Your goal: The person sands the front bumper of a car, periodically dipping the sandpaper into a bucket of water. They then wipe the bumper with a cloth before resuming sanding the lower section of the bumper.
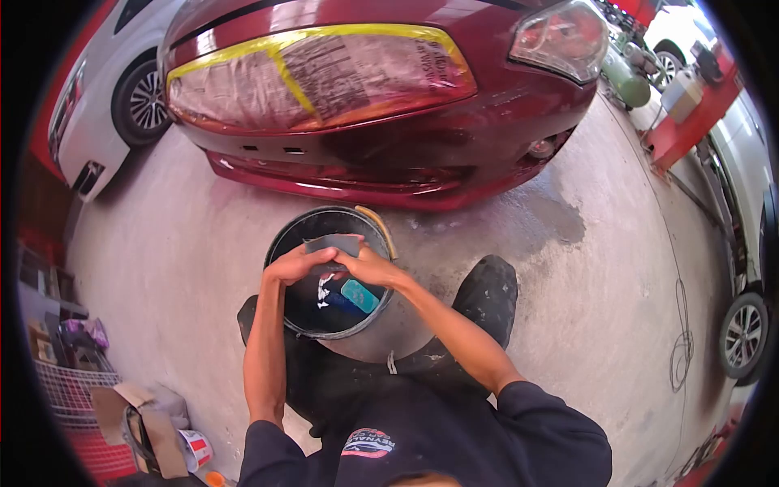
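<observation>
My left hand [299, 262] and my right hand [367, 265] meet over a black bucket [280, 243] between my legs. Both are closed on a grey sheet that looks like sandpaper [331, 242], thumbs on the near side and fingers mostly hidden behind it. Inside the bucket, below my hands, lies a teal block [359, 296] in what appears to be dark water with white reflections. A tan strip [376, 230], perhaps a cloth or hose, hangs over the bucket's far right rim.
Ahead stands a dark red car bumper [381, 154], its grille opening covered with paper and yellow tape [292, 81]. Wet floor [535, 215] lies below it. A white car [105, 89] is at left, a cable [683, 341] at right, and a cardboard box [138, 422] at lower left.
</observation>
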The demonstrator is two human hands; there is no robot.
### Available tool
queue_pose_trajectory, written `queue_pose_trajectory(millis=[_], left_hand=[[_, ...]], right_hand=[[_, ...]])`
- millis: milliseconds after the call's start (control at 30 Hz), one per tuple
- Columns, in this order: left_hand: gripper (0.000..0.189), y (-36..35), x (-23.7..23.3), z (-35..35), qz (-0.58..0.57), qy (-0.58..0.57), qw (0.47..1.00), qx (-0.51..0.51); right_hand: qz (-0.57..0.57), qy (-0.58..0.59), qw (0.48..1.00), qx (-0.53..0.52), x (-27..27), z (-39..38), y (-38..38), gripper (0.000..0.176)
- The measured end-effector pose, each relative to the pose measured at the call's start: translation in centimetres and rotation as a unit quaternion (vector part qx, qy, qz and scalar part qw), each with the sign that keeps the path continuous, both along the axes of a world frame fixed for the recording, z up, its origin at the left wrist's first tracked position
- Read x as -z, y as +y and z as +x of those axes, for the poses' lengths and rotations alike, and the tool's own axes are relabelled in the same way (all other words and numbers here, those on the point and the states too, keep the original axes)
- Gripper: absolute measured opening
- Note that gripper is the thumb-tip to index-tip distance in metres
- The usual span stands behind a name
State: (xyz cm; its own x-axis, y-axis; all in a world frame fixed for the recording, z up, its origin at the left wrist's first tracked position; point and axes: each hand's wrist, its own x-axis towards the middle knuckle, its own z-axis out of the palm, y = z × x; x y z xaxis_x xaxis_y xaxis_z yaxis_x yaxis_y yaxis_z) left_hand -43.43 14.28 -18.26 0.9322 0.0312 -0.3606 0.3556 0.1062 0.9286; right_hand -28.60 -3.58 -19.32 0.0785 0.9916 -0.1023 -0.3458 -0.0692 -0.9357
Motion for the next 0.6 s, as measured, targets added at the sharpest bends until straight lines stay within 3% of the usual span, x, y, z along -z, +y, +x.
queue_pose_trajectory(millis=[33,100,133,167,200,233,267,367,433,500,600], left_hand=[[0.063,-1.0,-0.2,0.2,0.016,-0.012,1.000,-0.004],[0.066,0.4,1.8,-0.3,0.056,-0.025,0.998,-0.030],[0.062,-0.4,-0.4,-0.5,-0.043,-0.069,0.993,-0.087],[0.058,0.1,-1.1,-0.9,-0.050,-0.065,0.984,-0.161],[0.053,1.9,1.0,-1.0,0.009,-0.048,0.976,-0.212],[0.046,4.6,4.0,-1.4,0.132,0.010,0.964,-0.231],[0.038,6.7,6.1,-1.5,0.397,0.064,0.896,-0.186],[0.032,4.3,6.7,-2.7,0.610,0.063,0.772,-0.169],[0.034,3.2,7.3,-3.3,0.590,0.077,0.781,-0.188],[0.033,2.3,7.8,-3.7,0.608,0.110,0.769,-0.165],[0.032,2.0,8.8,-3.3,0.535,0.041,0.813,-0.228]], right_hand=[[-0.055,-0.147,0.988,-0.007,0.3,0.5,-0.1,0.041],[-0.158,-0.429,0.889,-0.026,1.7,2.2,-0.2,0.040],[-0.082,-0.412,0.906,0.050,2.7,2.3,-0.7,0.039],[-0.010,-0.385,0.915,0.124,3.8,2.0,-1.4,0.038],[-0.006,-0.438,0.889,0.137,4.3,2.0,-1.6,0.036],[0.001,-0.489,0.859,0.149,4.6,1.8,-1.5,0.035],[-0.006,-0.526,0.841,0.128,5.1,1.3,-1.7,0.035],[-0.027,-0.625,0.777,0.073,5.8,1.0,-1.1,0.036],[-0.062,-0.663,0.745,0.030,5.3,0.6,-0.5,0.038],[-0.131,-0.616,0.774,-0.067,5.4,1.0,2.8,0.044],[-0.154,-0.604,0.751,-0.218,8.2,0.3,10.9,0.048]])
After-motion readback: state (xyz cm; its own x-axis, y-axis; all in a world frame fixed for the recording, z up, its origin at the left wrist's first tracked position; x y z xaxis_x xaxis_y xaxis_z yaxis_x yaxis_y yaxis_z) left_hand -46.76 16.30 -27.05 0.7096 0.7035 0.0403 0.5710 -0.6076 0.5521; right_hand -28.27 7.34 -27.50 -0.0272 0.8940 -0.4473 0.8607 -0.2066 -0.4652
